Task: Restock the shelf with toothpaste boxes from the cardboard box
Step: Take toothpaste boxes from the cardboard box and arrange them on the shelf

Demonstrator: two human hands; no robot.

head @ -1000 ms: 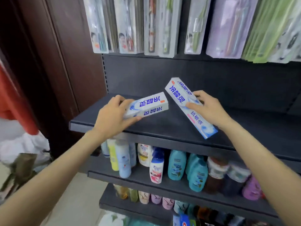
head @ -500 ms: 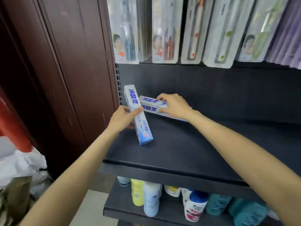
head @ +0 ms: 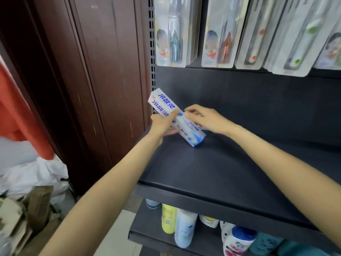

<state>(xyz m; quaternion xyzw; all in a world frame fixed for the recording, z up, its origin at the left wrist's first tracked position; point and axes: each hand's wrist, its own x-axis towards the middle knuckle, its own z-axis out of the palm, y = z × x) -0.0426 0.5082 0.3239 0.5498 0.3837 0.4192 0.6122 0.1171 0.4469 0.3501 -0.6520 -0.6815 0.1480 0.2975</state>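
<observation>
Dark, matt metal forms the shelf (head: 212, 174), whose bare front portion lies nearest the viewer; bottles (head: 184, 228) are seen on the tier below it. Both forearms are extended over this surface toward the rear left corner. The left hand (head: 162, 124) is wrapped around a toothpaste box (head: 177, 117), thumb on the upper face and fingers beneath, so the box is firmly grasped. The box is held tilted, its far end raised toward the perforated upright (head: 152, 52) and its near end touching or just above the shelf surface; which of the two cannot be determined. This angle is judged to allow the box to be lowered flat into the corner.

The right hand (head: 204, 119) is laid with curled fingers over a second box (head: 202, 127), of which only a small part is visible beneath the palm. This box appears to be grasped and held down on the shelf, probably to keep it square while the first is aligned beside it. The two boxes are touching or nearly so.

Toothbrush packs (head: 217, 34) hang above, at the rear. The cardboard box is not identifiable in view. Restocking is judged to be at an early stage.
</observation>
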